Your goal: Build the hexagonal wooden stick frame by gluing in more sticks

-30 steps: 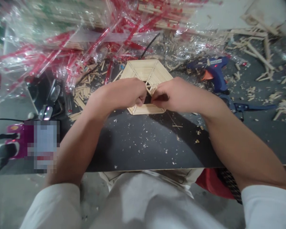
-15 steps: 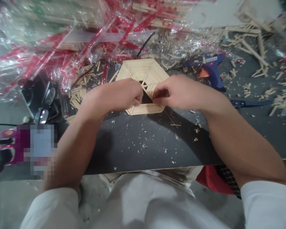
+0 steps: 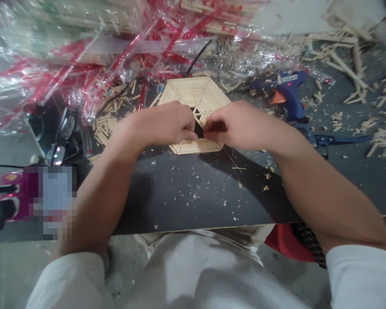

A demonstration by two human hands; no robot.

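A hexagonal piece made of thin wooden sticks (image 3: 209, 95) lies on the dark table, with a dark opening near its middle. My left hand (image 3: 180, 124) is closed over the left part of it, fingertips at the opening. From the right, my right hand (image 3: 227, 124) reaches in with thumb and fingers pinched at the opening's right edge. Whatever is between the fingertips of either hand is hidden or too small to name. The near band of sticks shows below both hands.
A blue glue gun (image 3: 291, 94) and a blue-handled tool (image 3: 337, 139) lie at the right. Plastic wrapping (image 3: 122, 56) and stick scraps cover the back. Eyeglasses (image 3: 62, 133) and a magenta power strip (image 3: 14, 193) are at the left.
My left hand's fingertips have shifted slightly right, and my right hand's slightly left, so they are closer together over the opening. The view has shifted a little.
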